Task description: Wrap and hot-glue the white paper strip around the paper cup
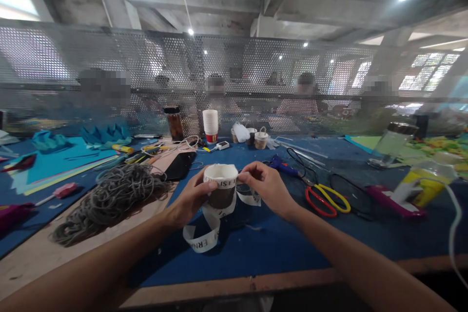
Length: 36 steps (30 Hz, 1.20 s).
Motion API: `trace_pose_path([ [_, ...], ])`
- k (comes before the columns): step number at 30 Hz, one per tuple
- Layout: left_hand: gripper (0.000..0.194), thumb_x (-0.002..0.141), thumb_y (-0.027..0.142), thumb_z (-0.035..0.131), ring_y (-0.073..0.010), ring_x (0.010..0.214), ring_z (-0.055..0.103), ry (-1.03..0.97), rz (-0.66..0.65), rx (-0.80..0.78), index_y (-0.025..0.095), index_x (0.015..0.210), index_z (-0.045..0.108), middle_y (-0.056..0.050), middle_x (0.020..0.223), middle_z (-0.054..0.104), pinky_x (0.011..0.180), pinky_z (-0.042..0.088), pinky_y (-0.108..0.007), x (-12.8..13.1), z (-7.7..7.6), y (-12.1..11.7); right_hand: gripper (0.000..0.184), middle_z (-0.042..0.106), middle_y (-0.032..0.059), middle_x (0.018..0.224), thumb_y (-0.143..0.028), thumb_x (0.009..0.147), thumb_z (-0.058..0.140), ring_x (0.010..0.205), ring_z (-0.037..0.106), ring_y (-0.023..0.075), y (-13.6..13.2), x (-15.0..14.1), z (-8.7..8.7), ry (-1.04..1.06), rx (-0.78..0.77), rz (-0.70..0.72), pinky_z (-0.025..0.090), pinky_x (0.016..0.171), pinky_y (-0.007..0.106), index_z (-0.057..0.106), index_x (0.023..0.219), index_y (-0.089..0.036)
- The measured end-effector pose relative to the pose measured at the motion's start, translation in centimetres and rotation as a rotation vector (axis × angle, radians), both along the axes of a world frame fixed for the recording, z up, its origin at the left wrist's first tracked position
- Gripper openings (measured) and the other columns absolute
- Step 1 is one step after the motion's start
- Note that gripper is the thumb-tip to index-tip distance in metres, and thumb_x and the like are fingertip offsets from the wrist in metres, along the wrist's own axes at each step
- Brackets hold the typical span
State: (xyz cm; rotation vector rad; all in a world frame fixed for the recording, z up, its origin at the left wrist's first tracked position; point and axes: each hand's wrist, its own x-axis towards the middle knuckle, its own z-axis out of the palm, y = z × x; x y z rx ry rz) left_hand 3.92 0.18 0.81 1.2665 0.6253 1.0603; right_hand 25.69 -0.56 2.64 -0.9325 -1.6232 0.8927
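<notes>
My left hand (192, 198) grips the left side of a small paper cup (221, 197), its thumb pressed on a printed white ribbon (201, 243) that runs around the rim. Below the rim the cup's wall is wrapped in something dark brown. At the cup's right side my right hand (269, 187) pinches the ribbon between thumb and fingers. Loose lengths of the ribbon curl down in front of the cup and hang below my right fingers. The cup is upright, just above or on the blue mat; I cannot tell which.
To the left lies a heap of grey cord (113, 200). Scissors with red and yellow handles (325, 200) and a blue glue gun (283, 165) lie to the right. Stacked paper cups (210, 124), a brown jar (174, 124) and small finished cups (261, 140) stand behind, before a perforated screen (237, 66).
</notes>
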Motion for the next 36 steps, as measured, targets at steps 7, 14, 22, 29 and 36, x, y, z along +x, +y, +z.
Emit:
trace_pose_path([
  [7, 0.054, 0.078, 0.037, 0.072, -0.0293, 0.103, 0.063, -0.007, -0.027, 0.001, 0.019, 0.127, 0.061, -0.012, 0.116, 0.07, 0.078, 0.048, -0.033, -0.1, 0.0, 0.1, 0.025, 0.065, -0.0001, 0.077, -0.042, 0.082, 0.072, 0.07, 0.058, 0.0136, 0.0, 0.1, 0.1, 0.035, -0.002, 0.019, 0.045, 0.066, 0.026, 0.066, 0.086, -0.019],
  [14, 0.046, 0.076, 0.036, 0.072, -0.0279, 0.096, 0.066, -0.027, -0.042, 0.0, 0.018, 0.118, 0.066, -0.01, 0.106, 0.073, 0.082, 0.049, -0.034, -0.6, -0.5, 0.5, 0.024, 0.068, 0.0008, 0.08, -0.042, 0.082, 0.073, 0.074, 0.06, 0.0148, 0.0, 0.2, -0.1, 0.059, -0.004, 0.052, 0.046, 0.069, 0.027, 0.066, 0.087, -0.02],
  [22, 0.047, 0.074, 0.036, 0.073, -0.0273, 0.093, 0.066, -0.029, -0.116, -0.023, 0.016, 0.116, 0.067, -0.011, 0.101, 0.074, 0.084, 0.048, -0.035, -0.5, 0.1, 0.2, 0.027, 0.067, 0.0002, 0.077, -0.044, 0.079, 0.075, 0.07, 0.059, 0.014, 0.2, 0.3, -0.1, 0.081, -0.025, 0.061, 0.045, 0.065, 0.027, 0.065, 0.085, -0.02],
  [29, 0.042, 0.08, 0.035, 0.065, -0.0289, 0.1, 0.066, -0.082, -0.236, -0.08, 0.018, 0.119, 0.067, -0.011, 0.112, 0.073, 0.089, 0.048, -0.038, -1.1, -0.4, 0.5, 0.03, 0.066, -0.0003, 0.077, -0.044, 0.076, 0.078, 0.071, 0.059, 0.0134, 0.1, 0.2, 0.1, 0.129, -0.06, 0.097, 0.045, 0.066, 0.026, 0.064, 0.083, -0.019],
  [36, 0.044, 0.081, 0.038, 0.063, -0.0336, 0.104, 0.065, -0.091, -0.275, -0.15, 0.016, 0.118, 0.069, -0.012, 0.108, 0.074, 0.09, 0.048, -0.042, -0.6, 0.0, 0.2, 0.034, 0.063, -0.0008, 0.081, -0.043, 0.074, 0.08, 0.073, 0.059, 0.0137, 0.2, 0.0, -0.1, 0.143, -0.092, 0.115, 0.046, 0.068, 0.026, 0.062, 0.089, -0.02],
])
